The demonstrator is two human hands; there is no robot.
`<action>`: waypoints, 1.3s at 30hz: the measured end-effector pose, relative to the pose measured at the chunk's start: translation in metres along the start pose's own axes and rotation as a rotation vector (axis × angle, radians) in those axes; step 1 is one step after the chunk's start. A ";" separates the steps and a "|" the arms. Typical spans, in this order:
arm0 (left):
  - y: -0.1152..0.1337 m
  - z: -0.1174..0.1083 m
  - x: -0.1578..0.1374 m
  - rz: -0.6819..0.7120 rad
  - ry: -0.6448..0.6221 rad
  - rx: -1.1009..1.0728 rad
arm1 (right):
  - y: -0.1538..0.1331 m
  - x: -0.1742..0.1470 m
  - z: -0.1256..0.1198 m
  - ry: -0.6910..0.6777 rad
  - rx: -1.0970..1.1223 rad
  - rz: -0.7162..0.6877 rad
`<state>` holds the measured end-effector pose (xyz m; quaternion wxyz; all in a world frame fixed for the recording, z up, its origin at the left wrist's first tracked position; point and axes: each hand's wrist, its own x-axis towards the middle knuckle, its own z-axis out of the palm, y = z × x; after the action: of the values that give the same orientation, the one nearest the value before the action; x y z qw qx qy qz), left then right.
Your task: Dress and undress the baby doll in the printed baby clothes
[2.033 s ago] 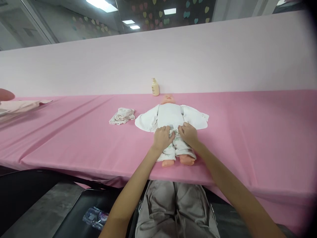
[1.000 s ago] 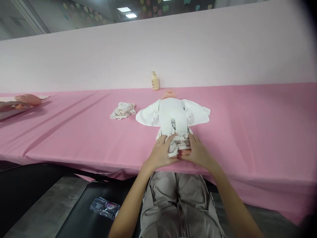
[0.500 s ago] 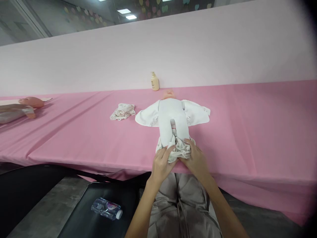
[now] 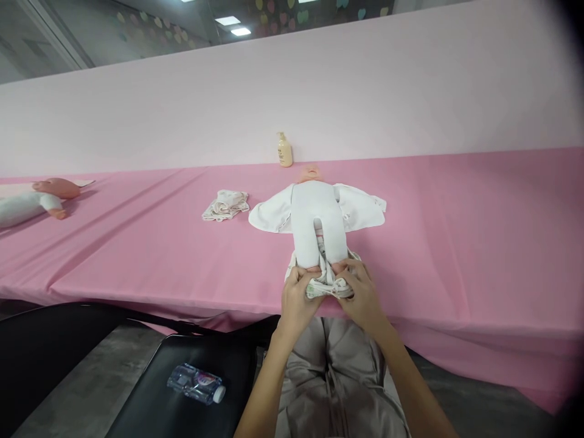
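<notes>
A baby doll with a white cloth body lies on its back, head away from me and legs toward me. Under its shoulders a white baby top spreads out to both sides. Around the doll's feet are bunched pale patterned baby pants. My left hand pinches the left part of the pants beside one foot. On the other side my right hand grips the pants by the other foot. Both hands are closed on the fabric, with some fingers hidden beneath it.
The pink-covered table carries a folded patterned cloth left of the doll. A pump bottle stands at the back by the white wall. Another doll lies far left. Below, a black chair holds a plastic bottle.
The pants have slid slightly down toward me, and the doll's feet now show above the fabric. Both hands keep their hold. Something covering the far-left doll's body has gone.
</notes>
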<state>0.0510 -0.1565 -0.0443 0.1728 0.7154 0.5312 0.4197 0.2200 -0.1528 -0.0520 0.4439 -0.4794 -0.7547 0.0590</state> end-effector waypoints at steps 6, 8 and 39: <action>-0.001 0.003 -0.006 0.201 0.138 0.121 | -0.005 -0.004 0.001 0.075 -0.109 -0.070; -0.004 0.006 -0.008 0.306 0.208 0.151 | -0.007 -0.007 0.003 0.166 -0.174 -0.119; 0.015 -0.028 -0.040 0.273 0.031 0.088 | -0.021 -0.058 -0.018 0.360 -0.075 -0.277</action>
<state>0.0346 -0.2038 -0.0341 0.0742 0.7813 0.4494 0.4267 0.2275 -0.2154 -0.0655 0.5570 -0.3901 -0.7237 -0.1174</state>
